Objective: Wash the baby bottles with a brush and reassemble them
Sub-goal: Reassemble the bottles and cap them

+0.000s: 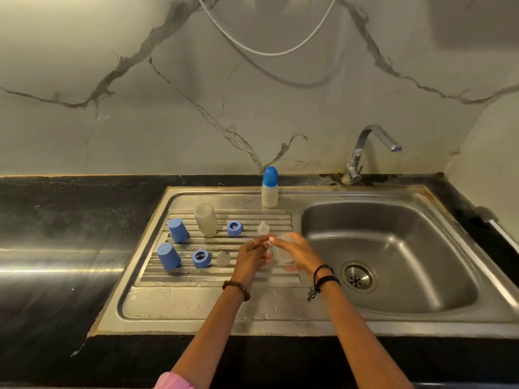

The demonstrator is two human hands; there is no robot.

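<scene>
My right hand (298,251) grips a clear bottle body (283,255) above the drainboard's right end. My left hand (252,255) meets it there and pinches a thin pale stick (269,246) at the bottle's mouth; it looks like a brush handle, mostly hidden. On the ribbed drainboard (252,279) stand another clear bottle body (205,220), two blue caps (178,230) (168,256), two blue collar rings (234,228) (201,258) and two clear nipples (263,228) (223,258). An assembled bottle with a blue cap (270,189) stands at the back rim.
The steel sink basin (393,234) with its drain (358,276) lies to the right, under a chrome tap (365,150) that is not running. Black countertop (56,220) stretches to the left. A marble wall with a hanging white hose (269,53) rises behind.
</scene>
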